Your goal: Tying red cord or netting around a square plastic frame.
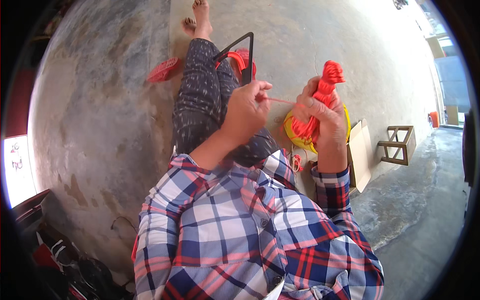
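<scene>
Red cord bundle (326, 90) held, strand (282, 101) pinched

In the head view, the red cord bundle is clasped roughly upright by the right hand (327, 116), its grip wrapped around the middle. The strand is stretched between the hands and pinched by the thumb and fingers of the left grip (247, 111). Beyond the left grip, a black frame (250, 55) is seen. A yellow round thing (290, 131) is partly hidden behind the right hand; a wooden stool (397, 145) is seen farther right.

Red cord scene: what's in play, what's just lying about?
In play, judging by the hands:
- red cord bundle, held in the right hand
- red strand, pinched by the left hand

Likely just lying about, untouched by either hand:
- red perforated item
- cardboard
- small stool
</scene>
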Action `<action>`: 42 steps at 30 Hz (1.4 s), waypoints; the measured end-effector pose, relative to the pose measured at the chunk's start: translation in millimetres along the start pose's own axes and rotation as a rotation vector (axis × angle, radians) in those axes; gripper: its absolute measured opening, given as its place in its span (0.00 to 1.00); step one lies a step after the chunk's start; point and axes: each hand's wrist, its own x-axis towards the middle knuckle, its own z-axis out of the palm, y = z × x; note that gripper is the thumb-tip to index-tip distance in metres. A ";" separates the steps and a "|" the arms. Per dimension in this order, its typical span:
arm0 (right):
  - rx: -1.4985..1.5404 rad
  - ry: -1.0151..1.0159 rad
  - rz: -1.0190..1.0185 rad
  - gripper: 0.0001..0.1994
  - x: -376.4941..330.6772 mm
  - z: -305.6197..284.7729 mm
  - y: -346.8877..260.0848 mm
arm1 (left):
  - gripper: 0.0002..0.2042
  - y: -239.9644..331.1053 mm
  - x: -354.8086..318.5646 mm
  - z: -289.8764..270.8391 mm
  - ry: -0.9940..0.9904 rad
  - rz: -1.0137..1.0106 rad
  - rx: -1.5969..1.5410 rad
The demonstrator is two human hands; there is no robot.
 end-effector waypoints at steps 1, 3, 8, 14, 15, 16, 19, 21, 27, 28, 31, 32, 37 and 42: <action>-0.002 -0.035 -0.041 0.14 3.6 -3.3 -0.7 | 0.08 -2.6 2.3 -0.8 0.083 -0.133 -0.059; -0.058 -0.066 -0.057 0.16 9.2 -10.2 3.1 | 0.07 -28.9 13.9 -14.2 0.182 -0.269 -0.101; -1.147 -0.400 0.045 0.18 7.8 -36.0 64.6 | 0.09 -86.8 -17.9 -51.6 0.022 -0.416 0.250; -1.344 -0.388 -0.088 0.13 21.6 -32.6 113.7 | 0.15 -48.1 -26.5 -26.3 -0.316 -0.937 -0.204; -1.342 -0.387 -0.092 0.13 24.7 -22.9 113.5 | 0.16 -45.1 -27.8 -24.0 -0.266 -0.931 -0.212; -1.273 -0.352 -0.009 0.13 26.5 -10.3 109.4 | 0.16 -43.1 -28.1 -22.6 -0.219 -0.925 -0.222; -0.986 -0.228 0.074 0.14 23.1 -11.3 114.0 | 0.13 -61.2 -28.3 -34.2 -0.023 -0.641 -0.077; -0.763 -0.136 0.082 0.15 21.6 -15.9 112.5 | 0.09 -42.8 -15.8 -44.1 0.129 -0.401 0.201; -1.106 -0.255 -0.408 0.16 20.3 4.0 78.0 | 0.10 -0.1 4.9 -36.6 0.119 -0.597 -0.576; -1.106 -0.256 -0.410 0.16 19.7 0.3 78.3 | 0.11 4.8 7.6 -36.5 0.093 -0.748 -0.896; -0.201 0.061 -0.101 0.12 15.5 -7.4 57.1 | 0.10 -1.4 11.9 -43.0 -0.033 -0.862 -0.944; -0.077 0.097 -0.118 0.11 22.7 -19.8 46.9 | 0.10 -4.3 10.3 -42.8 -0.047 -0.847 -0.856; 0.554 0.151 -0.297 0.09 17.9 -102.1 -18.5 | 0.17 -24.2 -7.2 -36.0 -0.048 -0.760 -0.569; 0.205 0.399 0.002 0.06 20.8 -102.2 33.7 | 0.20 -64.1 -22.4 -17.5 -0.021 -0.694 -0.537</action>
